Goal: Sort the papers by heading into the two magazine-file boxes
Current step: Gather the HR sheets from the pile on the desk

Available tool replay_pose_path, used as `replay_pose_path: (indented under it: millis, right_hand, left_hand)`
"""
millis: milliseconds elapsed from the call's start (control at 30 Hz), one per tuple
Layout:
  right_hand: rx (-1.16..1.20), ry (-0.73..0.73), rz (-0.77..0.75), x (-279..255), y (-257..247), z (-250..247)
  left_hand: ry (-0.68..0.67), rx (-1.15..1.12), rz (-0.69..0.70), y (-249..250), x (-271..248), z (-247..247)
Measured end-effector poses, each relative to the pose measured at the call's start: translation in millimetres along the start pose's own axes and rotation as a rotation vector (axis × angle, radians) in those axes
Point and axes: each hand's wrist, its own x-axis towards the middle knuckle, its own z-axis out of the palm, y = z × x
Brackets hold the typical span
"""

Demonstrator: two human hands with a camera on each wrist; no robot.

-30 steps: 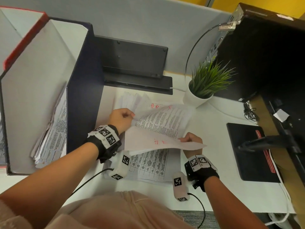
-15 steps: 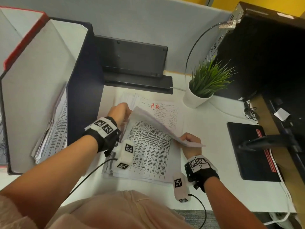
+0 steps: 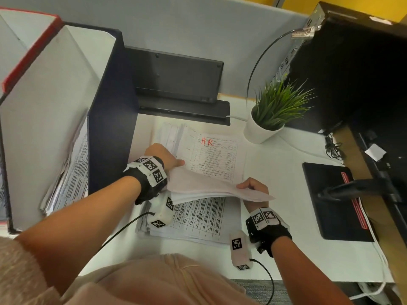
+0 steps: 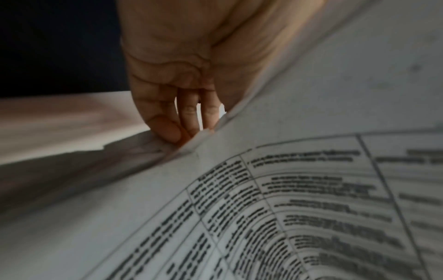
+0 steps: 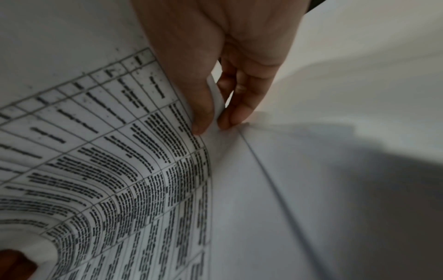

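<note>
A stack of printed papers (image 3: 198, 223) lies on the white desk (image 3: 277, 172). At its far end shows a sheet headed "HR" in red (image 3: 207, 142). Both hands hold a bundle of lifted sheets (image 3: 204, 188) over the stack. My left hand (image 3: 170, 158) grips its left edge, thumb on top, and the left wrist view shows the fingers (image 4: 167, 130) down at the stack's edge. My right hand (image 3: 253, 187) pinches the right edge between thumb and fingers (image 5: 230, 117). The dark blue file box (image 3: 110, 111) on the left holds papers (image 3: 72, 172). A red-edged box (image 3: 28, 51) stands beyond it.
A potted plant (image 3: 271, 111) stands just right of the stack's far end. A black monitor stand (image 3: 180, 84) sits behind the papers. A black pad (image 3: 334, 201) and a dark computer case (image 3: 352, 62) fill the right side. Wrist cables (image 3: 123, 227) trail over the near edge.
The lifted sheets have swung down and toward me, uncovering the sheet headed "HR". My left hand has shifted slightly, still on the left edge. The right hand has stayed put.
</note>
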Motion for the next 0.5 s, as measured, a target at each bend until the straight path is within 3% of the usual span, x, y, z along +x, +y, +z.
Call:
replay_pose_path:
  millis: [200, 367, 500]
  right_hand:
    - [0.003, 0.018, 0.036, 3, 0, 2]
    - [-0.066, 0.006, 0.045, 5, -2, -1]
    - [0.027, 0.038, 0.077, 5, -6, 0]
  left_hand:
    - [0.074, -0.027, 0.105, 2, -6, 4]
    - [0.055, -0.060, 0.162, -2, -7, 7]
    - [0.093, -0.107, 0.254, -9, -9, 15]
